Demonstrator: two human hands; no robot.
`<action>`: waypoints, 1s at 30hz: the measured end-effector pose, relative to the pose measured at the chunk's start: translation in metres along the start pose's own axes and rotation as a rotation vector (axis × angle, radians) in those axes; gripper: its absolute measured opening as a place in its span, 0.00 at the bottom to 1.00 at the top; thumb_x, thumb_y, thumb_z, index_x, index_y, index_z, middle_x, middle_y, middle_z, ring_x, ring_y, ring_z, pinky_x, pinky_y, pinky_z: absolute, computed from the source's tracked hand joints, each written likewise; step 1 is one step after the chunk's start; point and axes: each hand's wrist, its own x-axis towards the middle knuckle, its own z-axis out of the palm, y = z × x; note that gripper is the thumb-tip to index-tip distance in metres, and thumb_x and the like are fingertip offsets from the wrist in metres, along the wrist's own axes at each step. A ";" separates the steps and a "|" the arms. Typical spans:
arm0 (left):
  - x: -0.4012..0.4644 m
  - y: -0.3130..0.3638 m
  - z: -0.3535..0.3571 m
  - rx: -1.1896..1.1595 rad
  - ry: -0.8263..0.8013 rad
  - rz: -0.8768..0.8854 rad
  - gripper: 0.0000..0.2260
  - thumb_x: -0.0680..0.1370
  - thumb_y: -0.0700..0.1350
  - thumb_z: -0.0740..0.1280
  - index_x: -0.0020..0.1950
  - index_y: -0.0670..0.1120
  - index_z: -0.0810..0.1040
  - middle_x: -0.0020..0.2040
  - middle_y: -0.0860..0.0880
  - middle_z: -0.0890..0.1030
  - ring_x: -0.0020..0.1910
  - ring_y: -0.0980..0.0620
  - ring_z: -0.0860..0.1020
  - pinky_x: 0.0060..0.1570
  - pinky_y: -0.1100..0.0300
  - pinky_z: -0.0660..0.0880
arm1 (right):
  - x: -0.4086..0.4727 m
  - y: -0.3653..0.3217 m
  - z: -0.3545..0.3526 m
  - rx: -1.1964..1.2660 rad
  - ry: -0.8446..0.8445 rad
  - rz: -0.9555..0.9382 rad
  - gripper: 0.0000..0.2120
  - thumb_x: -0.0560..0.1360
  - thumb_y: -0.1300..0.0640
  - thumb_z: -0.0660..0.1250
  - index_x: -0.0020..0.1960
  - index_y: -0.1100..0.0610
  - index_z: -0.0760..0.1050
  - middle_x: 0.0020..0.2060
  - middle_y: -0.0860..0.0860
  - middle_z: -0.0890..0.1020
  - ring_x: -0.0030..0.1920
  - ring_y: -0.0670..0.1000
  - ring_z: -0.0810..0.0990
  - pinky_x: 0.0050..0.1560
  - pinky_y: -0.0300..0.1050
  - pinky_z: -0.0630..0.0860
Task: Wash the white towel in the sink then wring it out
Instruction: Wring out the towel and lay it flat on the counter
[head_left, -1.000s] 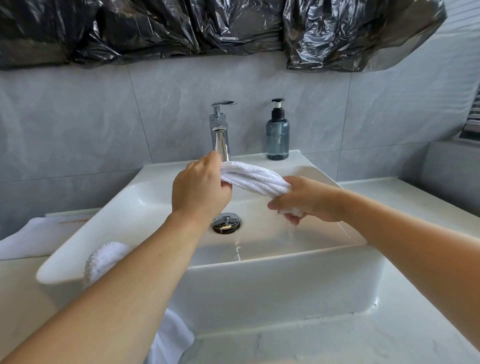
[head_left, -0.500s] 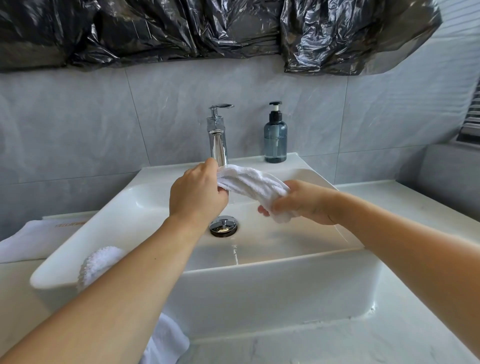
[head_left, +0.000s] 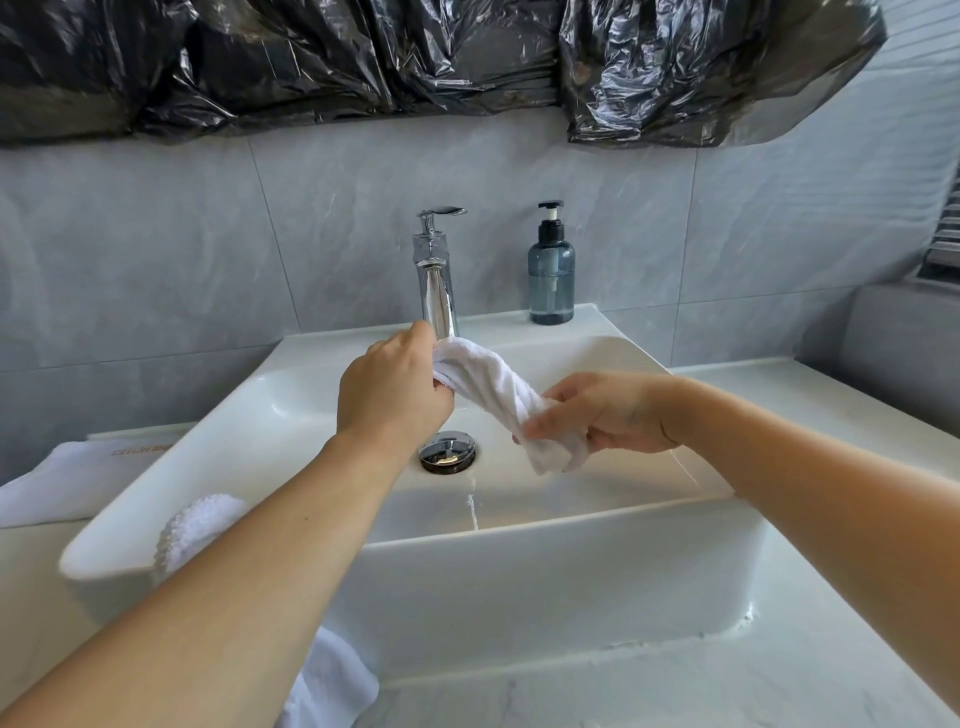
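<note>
Both hands grip the twisted white towel (head_left: 496, 392) mid-frame above the sink (head_left: 571, 525): left hand (head_left: 389, 397) upper end, right hand (head_left: 605, 415) lower; drips seemingly fall.

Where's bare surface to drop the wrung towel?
Free: the marble counter right of the sink, and the sink ledge left of the faucet. Crowded: a folded cloth and a draped towel on the sink's left, the soap bottle behind.
</note>
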 end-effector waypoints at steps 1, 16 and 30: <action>0.000 0.001 0.000 0.001 -0.004 0.012 0.08 0.73 0.37 0.65 0.51 0.42 0.73 0.45 0.43 0.79 0.39 0.43 0.68 0.35 0.55 0.61 | -0.001 0.000 0.000 -0.065 0.031 -0.009 0.08 0.70 0.57 0.76 0.46 0.59 0.80 0.37 0.51 0.83 0.40 0.51 0.81 0.41 0.39 0.77; 0.001 0.000 0.003 -0.040 0.024 0.036 0.07 0.74 0.39 0.66 0.50 0.43 0.72 0.44 0.45 0.80 0.39 0.44 0.68 0.34 0.55 0.61 | -0.003 -0.006 0.003 0.120 0.075 0.034 0.19 0.71 0.57 0.65 0.59 0.65 0.75 0.43 0.55 0.75 0.42 0.53 0.73 0.40 0.47 0.79; -0.001 0.004 0.000 -0.062 0.010 0.063 0.06 0.74 0.39 0.66 0.49 0.44 0.71 0.44 0.46 0.79 0.39 0.45 0.67 0.35 0.56 0.60 | -0.005 -0.006 -0.001 0.082 -0.044 -0.030 0.09 0.70 0.61 0.74 0.48 0.63 0.80 0.40 0.54 0.85 0.41 0.50 0.83 0.43 0.38 0.77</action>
